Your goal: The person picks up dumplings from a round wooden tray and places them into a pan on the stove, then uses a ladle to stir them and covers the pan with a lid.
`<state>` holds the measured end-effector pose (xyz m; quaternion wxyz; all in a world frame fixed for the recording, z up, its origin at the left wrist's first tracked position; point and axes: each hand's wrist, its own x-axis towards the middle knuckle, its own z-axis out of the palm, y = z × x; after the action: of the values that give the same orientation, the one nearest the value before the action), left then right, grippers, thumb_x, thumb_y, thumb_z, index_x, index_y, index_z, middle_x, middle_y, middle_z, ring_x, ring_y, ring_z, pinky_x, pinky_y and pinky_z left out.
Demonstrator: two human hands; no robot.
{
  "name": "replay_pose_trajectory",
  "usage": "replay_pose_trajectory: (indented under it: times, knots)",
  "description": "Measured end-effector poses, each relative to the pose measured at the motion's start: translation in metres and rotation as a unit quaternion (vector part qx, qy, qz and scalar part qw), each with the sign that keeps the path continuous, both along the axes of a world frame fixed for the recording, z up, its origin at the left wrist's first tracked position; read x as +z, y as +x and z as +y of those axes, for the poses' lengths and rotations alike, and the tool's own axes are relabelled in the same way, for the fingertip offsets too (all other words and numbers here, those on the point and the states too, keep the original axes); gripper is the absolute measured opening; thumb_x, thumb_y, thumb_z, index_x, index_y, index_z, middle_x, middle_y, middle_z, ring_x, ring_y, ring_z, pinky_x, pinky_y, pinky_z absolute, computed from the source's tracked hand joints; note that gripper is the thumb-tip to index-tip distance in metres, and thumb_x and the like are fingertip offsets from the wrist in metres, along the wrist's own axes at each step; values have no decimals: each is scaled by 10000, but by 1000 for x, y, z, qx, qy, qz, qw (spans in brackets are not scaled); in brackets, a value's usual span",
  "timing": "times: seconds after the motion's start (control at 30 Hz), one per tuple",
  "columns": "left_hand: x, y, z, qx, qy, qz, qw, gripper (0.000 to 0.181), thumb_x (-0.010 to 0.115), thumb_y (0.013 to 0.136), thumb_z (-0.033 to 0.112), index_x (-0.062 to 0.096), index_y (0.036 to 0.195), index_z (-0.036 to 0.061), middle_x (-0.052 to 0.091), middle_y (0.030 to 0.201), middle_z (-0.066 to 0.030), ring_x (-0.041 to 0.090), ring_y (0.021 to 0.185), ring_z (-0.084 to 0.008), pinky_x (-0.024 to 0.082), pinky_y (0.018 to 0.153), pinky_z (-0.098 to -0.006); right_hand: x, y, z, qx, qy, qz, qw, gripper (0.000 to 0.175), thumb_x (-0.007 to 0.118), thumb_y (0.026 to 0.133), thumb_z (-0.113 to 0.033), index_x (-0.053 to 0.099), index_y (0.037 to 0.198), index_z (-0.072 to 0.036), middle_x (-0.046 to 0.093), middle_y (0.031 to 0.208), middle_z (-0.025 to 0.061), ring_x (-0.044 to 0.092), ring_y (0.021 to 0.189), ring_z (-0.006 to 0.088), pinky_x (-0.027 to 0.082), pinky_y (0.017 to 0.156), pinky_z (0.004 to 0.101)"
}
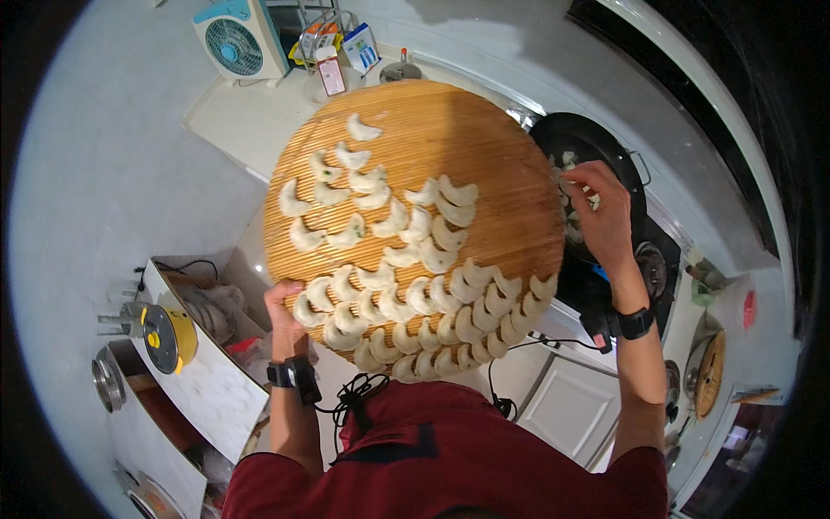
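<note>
A large round ribbed board (512, 214) bears many crescent-shaped dumplings (389, 305), most of them along its near side. My left hand (286, 310) grips the board's left edge, with the thumb on top. To the board's right, my right hand (600, 201) is over a black wok (570, 133), fingertips bent down close to pale dumplings at the wok's left side. Whether the fingertips pinch a dumpling cannot be told. The board's right edge hides part of the wok. Both wrists wear black straps with devices.
At the back left of the counter (240, 120) stands a box fan (233, 48), beside a rack and packets. A black stove (668, 240) lies under the wok. A yellow pot (168, 340) stands on a cabinet at the left. Black cables hang near my waist.
</note>
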<state>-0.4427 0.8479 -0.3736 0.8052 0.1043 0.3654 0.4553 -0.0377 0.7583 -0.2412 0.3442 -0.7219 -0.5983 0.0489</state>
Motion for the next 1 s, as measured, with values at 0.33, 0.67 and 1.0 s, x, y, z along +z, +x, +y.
replay_pose_trajectory:
  times: [0.33, 0.67, 1.0]
  knots:
    - [-31, 29, 100, -150, 26, 97, 984, 447, 528, 604, 72, 529, 1020, -91, 607, 968, -174, 604, 827, -276, 498, 796, -367, -33, -54, 89, 131, -282, -26, 950, 533, 688, 730, -250, 479, 1198, -101, 496, 1027, 127, 496, 983, 275, 408, 848, 367]
    - [-39, 29, 105, -167, 25, 26, 985, 532, 534, 603, 105, 491, 1098, -84, 592, 1005, -185, 600, 848, -284, 503, 794, -366, -47, -63, 107, 168, -278, -88, 942, 509, 634, 639, -141, 511, 1132, -163, 467, 1001, 111, 508, 932, 291, 432, 746, 386]
    - [-20, 49, 112, -171, 31, 77, 982, 507, 544, 610, 133, 520, 1070, -78, 601, 998, -157, 596, 855, -271, 489, 807, -344, -59, -20, 127, 153, -265, 62, 950, 341, 640, 654, -111, 564, 986, -96, 509, 913, 121, 549, 852, 288, 459, 707, 384]
